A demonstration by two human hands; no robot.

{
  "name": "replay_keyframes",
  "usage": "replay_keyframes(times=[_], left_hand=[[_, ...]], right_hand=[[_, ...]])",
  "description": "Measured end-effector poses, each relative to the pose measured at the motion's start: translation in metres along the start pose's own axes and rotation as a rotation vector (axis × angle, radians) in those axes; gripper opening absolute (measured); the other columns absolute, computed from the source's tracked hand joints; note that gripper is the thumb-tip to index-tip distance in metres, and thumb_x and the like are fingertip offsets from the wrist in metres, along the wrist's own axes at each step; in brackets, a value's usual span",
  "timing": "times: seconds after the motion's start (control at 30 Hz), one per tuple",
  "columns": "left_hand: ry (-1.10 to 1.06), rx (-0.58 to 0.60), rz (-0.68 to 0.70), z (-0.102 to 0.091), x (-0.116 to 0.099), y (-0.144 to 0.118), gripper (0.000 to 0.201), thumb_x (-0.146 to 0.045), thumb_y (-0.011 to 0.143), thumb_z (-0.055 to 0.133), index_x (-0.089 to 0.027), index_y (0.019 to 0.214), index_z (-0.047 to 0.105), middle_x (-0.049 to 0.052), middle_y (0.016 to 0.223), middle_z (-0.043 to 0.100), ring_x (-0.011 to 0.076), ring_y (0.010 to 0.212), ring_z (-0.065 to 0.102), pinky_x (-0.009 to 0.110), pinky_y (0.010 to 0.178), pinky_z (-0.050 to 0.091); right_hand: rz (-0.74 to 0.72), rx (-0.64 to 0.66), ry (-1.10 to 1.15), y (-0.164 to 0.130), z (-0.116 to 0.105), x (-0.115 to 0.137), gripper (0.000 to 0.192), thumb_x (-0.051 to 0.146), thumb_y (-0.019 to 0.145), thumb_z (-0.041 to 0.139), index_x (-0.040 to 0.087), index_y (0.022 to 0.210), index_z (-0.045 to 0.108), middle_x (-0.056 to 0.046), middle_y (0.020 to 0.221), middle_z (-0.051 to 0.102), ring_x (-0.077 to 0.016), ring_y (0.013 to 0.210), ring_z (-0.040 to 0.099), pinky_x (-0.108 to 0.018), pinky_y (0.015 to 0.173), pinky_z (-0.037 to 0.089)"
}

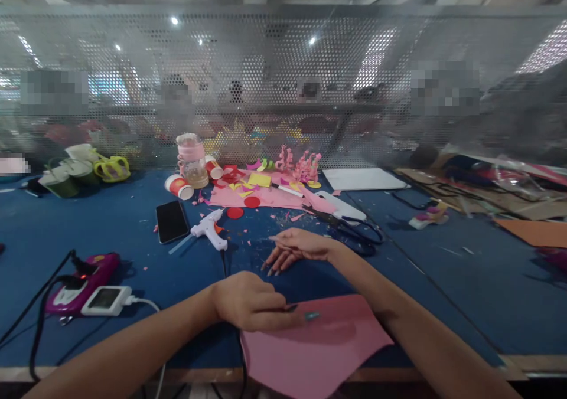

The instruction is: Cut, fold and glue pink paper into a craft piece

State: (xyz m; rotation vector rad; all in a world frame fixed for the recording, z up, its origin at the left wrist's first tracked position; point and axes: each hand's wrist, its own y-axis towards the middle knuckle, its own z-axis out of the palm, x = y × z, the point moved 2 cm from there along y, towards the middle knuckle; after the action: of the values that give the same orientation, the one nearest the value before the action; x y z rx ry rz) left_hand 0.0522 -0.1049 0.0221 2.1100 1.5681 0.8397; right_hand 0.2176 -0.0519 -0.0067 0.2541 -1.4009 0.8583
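Curled over the upper left of a pink craft sheet (310,352) is my left hand (252,304), gripping it with one finger laid along its surface. The sheet extends past the table's front edge. Just beyond it, my right hand (303,247) hovers low over the blue table, its fingers loosely apart and nothing in them. A pair of dark-handled scissors (349,228) lies behind and right of that hand. To its left rests a white glue gun (209,229) with a clear glue stick in its back.
A black phone (172,222), a purple power strip (95,275) with cables and a jar (192,160) stand left. Behind are paper cups (179,187), pink sheet scraps (283,197), red discs (234,212) and a white phone (340,205). A perforated metal screen (283,51) closes the back.
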Motion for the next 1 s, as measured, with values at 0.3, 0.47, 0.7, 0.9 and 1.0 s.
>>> replay_keyframes(times=[0.3, 0.47, 0.7, 0.9, 1.0], left_hand=[[0.019, 0.054, -0.094, 0.004, 0.005, -0.006, 0.026, -0.010, 0.083, 0.039, -0.008, 0.109, 0.044, 0.001, 0.067, 0.059, 0.0082, 0.049, 0.052, 0.021, 0.038, 0.035], [0.041, 0.030, -0.087, 0.005, 0.005, -0.002, 0.026, -0.009, 0.082, 0.042, -0.008, 0.108, 0.044, 0.000, 0.061, 0.058, 0.0090, 0.047, 0.052, 0.021, 0.038, 0.034], [0.045, 0.051, -0.096, 0.007, 0.005, -0.004, 0.027, -0.009, 0.084, 0.037, -0.008, 0.111, 0.040, 0.001, 0.065, 0.060, 0.0082, 0.048, 0.053, 0.021, 0.037, 0.034], [0.067, 0.080, -0.133, 0.011, 0.007, -0.008, 0.033, -0.008, 0.083, 0.036, -0.008, 0.116, 0.034, 0.002, 0.069, 0.060, 0.0090, 0.050, 0.054, 0.021, 0.037, 0.035], [0.074, 0.065, -0.114, 0.010, 0.007, -0.005, 0.032, -0.007, 0.082, 0.036, -0.007, 0.114, 0.037, 0.000, 0.062, 0.057, 0.0096, 0.049, 0.053, 0.021, 0.039, 0.036]], right_hand=[[-0.535, -0.808, 0.004, 0.018, -0.035, 0.007, 0.022, 0.039, 0.082, 0.047, 0.021, 0.070, 0.047, -0.005, 0.091, 0.066, -0.0178, 0.095, 0.058, -0.036, 0.085, 0.044], [-0.243, -0.177, 0.200, 0.018, 0.006, 0.003, 0.015, 0.032, 0.079, 0.053, 0.017, 0.077, 0.052, -0.009, 0.094, 0.066, -0.0187, 0.080, 0.064, -0.039, 0.077, 0.049], [-0.504, -0.770, 0.176, 0.026, -0.021, 0.000, 0.011, 0.029, 0.080, 0.052, 0.020, 0.086, 0.056, -0.002, 0.091, 0.066, -0.0140, 0.087, 0.061, -0.033, 0.086, 0.044], [-0.472, -0.482, 0.321, 0.016, -0.007, 0.009, 0.012, 0.028, 0.084, 0.045, 0.019, 0.080, 0.052, -0.005, 0.104, 0.063, -0.0158, 0.090, 0.062, -0.035, 0.085, 0.045], [-0.120, -0.041, 0.287, 0.023, 0.028, 0.005, 0.016, 0.025, 0.083, 0.044, 0.014, 0.080, 0.055, -0.012, 0.099, 0.064, -0.0184, 0.087, 0.063, -0.037, 0.085, 0.046]])
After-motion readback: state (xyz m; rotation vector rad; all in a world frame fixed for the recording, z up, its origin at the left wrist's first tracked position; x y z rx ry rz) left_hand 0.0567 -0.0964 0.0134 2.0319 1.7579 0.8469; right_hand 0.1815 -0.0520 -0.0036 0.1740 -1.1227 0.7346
